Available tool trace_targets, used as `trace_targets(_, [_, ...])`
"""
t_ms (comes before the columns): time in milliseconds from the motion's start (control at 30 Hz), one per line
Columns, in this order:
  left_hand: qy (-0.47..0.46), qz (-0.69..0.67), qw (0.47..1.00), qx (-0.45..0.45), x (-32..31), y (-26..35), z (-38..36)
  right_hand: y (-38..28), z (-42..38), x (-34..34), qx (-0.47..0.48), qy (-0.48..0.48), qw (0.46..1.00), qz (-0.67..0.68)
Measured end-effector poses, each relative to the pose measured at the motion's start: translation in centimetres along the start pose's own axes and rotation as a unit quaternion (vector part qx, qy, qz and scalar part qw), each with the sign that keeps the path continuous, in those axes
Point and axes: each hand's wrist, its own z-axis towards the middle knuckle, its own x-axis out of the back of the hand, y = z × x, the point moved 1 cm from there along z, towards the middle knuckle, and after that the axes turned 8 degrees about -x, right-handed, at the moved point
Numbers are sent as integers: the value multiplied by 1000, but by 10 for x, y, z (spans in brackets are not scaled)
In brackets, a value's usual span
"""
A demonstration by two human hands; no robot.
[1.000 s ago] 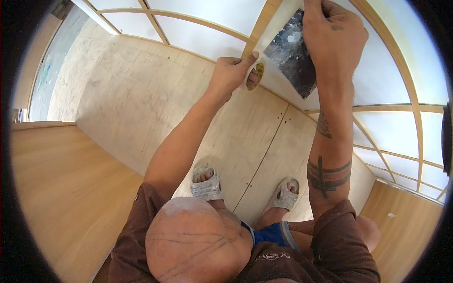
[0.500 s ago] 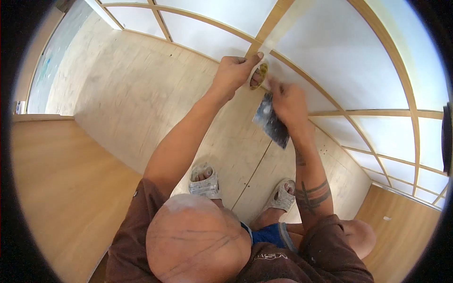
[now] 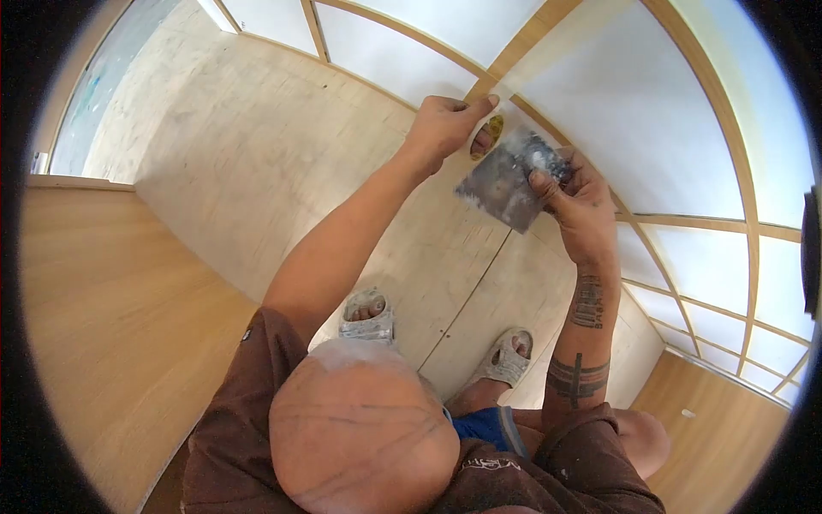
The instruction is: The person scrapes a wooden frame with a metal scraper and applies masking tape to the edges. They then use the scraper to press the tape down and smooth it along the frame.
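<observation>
My left hand (image 3: 449, 128) is closed around a roll of yellowish tape (image 3: 486, 137), close to the crossing of the wooden strips on the white panel. Fingertips show through the roll's hole. Between the thumb and fingers of my right hand (image 3: 582, 201) is a dark square sheet (image 3: 518, 180) with whitish smears. The sheet's face is turned up, just right of and below the tape roll. Its upper right part lies under my thumb.
White panels (image 3: 634, 111) framed by wooden strips run along the top and right. Below is a pale plywood floor (image 3: 257, 146) with a seam. Wood-faced boards (image 3: 128, 317) stand at left and lower right. My feet wear whitish sandals (image 3: 507, 360).
My right hand has turned and moved right, lifting the dark sheet from hanging downward to lie beside the tape roll. The whole view has shifted slightly.
</observation>
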Motion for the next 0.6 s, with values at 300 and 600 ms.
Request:
trace_targets(300, [12, -15, 999, -29, -2, 6, -6, -20, -4, -7, 246, 208, 927, -191])
trace_targets(600, [-17, 15, 1000, -11, 3, 10, -8, -46, 1, -7, 351, 272, 795, -413])
